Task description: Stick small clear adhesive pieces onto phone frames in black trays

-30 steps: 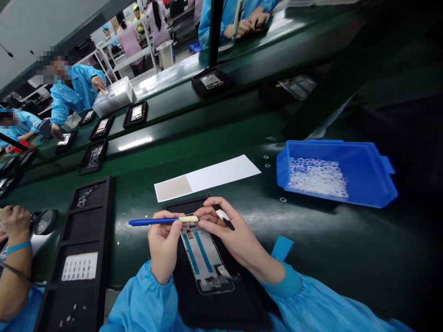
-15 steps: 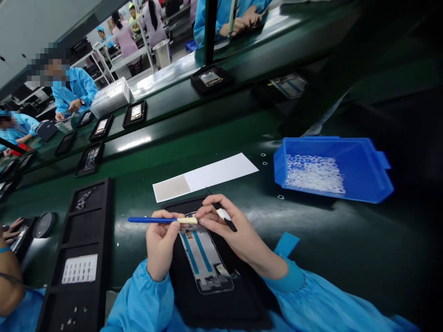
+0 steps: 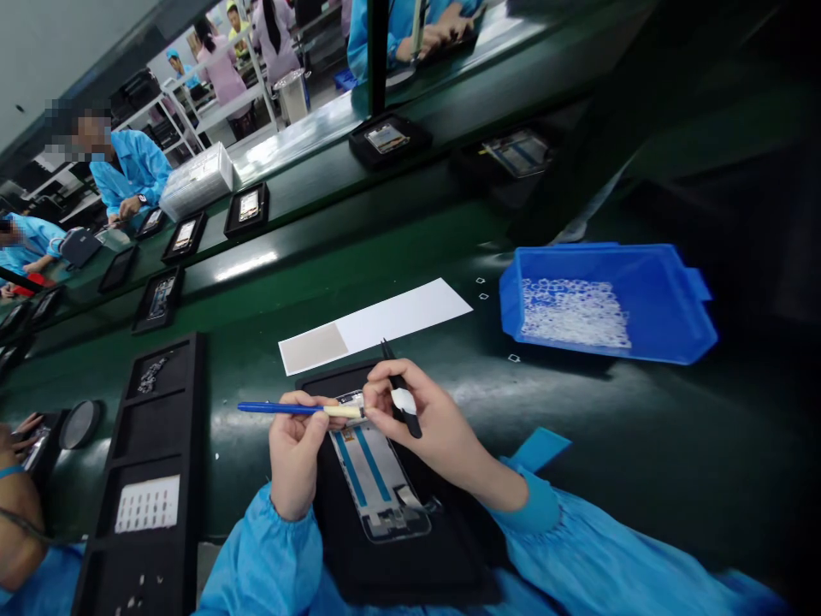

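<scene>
A phone frame [image 3: 378,479] with two blue strips lies on a black tray [image 3: 442,547] right in front of me. My left hand [image 3: 296,453] is closed on a blue pen-like tool [image 3: 282,410], whose cream tip rests on the frame's top edge. My right hand [image 3: 427,423] grips black tweezers [image 3: 398,389] with a white pad, its fingers pinched at the same top edge, touching the tool's tip.
A blue bin [image 3: 606,299] of small clear parts sits at right. A white and tan sheet [image 3: 375,325] lies beyond the tray. A long black parts tray [image 3: 150,462] stands at left, beside a neighbour's arm [image 3: 19,505]. Phone trays [image 3: 247,210] ride the far conveyor, where other workers stand.
My right hand has turned the tweezers more upright, their point now aiming away from me. The left hand and blue tool have barely moved.
</scene>
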A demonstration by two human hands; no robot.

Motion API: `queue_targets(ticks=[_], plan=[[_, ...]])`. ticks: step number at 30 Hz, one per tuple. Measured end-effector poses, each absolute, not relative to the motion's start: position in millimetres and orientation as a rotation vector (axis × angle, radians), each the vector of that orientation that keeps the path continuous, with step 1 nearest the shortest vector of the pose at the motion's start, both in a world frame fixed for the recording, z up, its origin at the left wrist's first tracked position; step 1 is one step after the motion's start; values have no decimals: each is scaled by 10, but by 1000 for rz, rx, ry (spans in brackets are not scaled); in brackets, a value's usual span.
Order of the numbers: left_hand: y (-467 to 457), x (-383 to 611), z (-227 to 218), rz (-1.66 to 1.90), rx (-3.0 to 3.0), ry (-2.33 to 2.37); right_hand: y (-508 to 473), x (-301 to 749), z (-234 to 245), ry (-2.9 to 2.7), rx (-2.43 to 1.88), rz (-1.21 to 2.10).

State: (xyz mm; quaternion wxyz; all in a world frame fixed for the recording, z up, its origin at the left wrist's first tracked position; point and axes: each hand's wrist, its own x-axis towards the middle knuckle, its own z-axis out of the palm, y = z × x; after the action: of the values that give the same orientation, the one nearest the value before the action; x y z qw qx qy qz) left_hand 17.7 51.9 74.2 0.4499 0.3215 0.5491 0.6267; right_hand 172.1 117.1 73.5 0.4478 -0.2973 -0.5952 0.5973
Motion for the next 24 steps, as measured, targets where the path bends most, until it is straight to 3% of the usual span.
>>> queue_targets(ticks=[10,24], plan=[[518,241,681,1630,780,1415,1140,1723,626,-1421,-774,1367],[551,192,741,1521,771,1281,1152,1760,648,-1449,-691,1524]])
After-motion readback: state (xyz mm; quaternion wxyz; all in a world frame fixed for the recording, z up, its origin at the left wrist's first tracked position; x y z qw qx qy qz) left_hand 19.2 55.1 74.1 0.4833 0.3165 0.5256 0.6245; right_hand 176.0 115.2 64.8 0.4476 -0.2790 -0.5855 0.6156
